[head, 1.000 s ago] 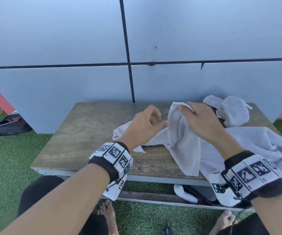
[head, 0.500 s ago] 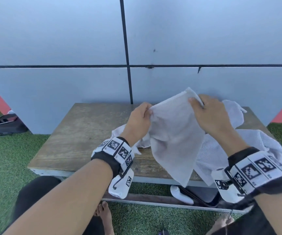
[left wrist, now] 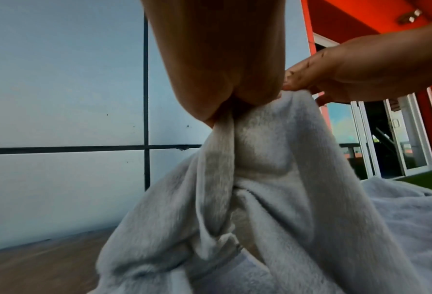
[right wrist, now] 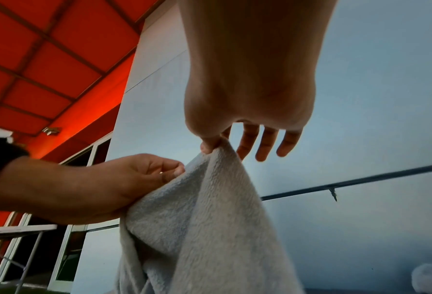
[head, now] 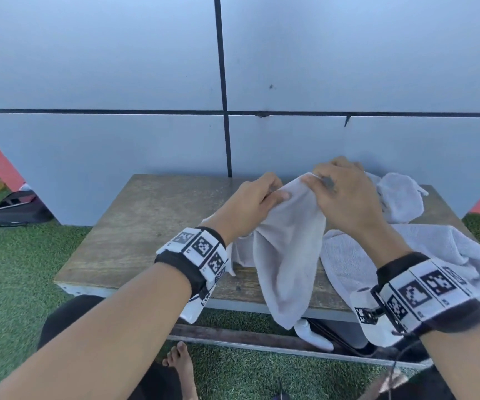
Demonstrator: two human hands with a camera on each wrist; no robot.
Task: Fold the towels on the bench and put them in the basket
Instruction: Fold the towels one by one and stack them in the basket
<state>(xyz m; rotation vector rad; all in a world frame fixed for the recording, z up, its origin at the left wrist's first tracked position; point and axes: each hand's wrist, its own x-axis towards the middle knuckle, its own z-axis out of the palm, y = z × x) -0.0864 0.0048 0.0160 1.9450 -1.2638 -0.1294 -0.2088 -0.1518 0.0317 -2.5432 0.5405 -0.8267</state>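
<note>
A white towel (head: 288, 255) hangs from both hands over the wooden bench (head: 146, 226), its lower end draping past the front edge. My left hand (head: 262, 194) pinches its top edge, with the right hand (head: 337, 189) close beside it pinching the same edge between thumb and forefinger. In the right wrist view the towel (right wrist: 204, 228) hangs below the right hand's pinch (right wrist: 212, 147), the other fingers spread. In the left wrist view the towel (left wrist: 272, 189) bunches under the left hand (left wrist: 225, 103). More white towels (head: 406, 249) lie crumpled on the bench's right side. No basket is visible.
A grey panelled wall (head: 233, 82) stands right behind the bench. Green artificial grass (head: 16, 269) surrounds it. A black bag (head: 16, 210) lies on the grass at left. My bare foot (head: 181, 362) is below the bench's front edge, near white and black items (head: 316, 333) under it.
The hands spread the towel wide half a second ago; now they have come together near its top edge, so the towel hangs narrow and folded lengthwise.
</note>
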